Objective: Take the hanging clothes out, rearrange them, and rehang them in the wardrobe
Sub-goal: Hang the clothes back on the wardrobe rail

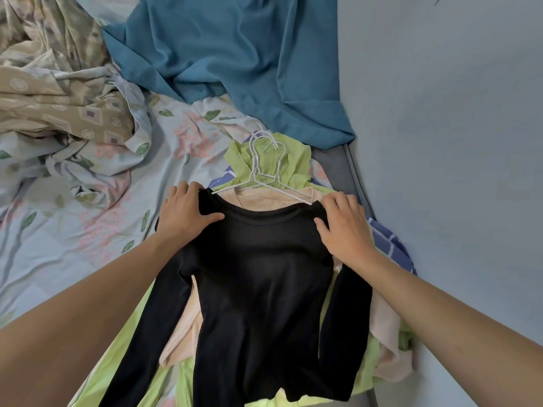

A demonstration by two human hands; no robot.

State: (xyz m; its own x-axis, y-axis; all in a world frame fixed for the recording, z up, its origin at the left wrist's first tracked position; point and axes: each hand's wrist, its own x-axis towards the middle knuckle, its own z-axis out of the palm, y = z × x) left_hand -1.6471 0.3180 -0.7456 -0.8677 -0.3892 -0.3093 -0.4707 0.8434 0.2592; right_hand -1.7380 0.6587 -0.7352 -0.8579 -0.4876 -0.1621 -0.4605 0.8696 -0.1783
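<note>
Near the bed's (58, 245) right edge, your left hand (183, 214) and right hand (343, 230) are gripping the black top's (258, 274) shoulders, lying over the hangers (264, 168) and pile.

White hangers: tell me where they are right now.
In the head view, the white hangers lie stacked on the green garment, just beyond the black top's neckline, between the left hand and right hand.
</note>
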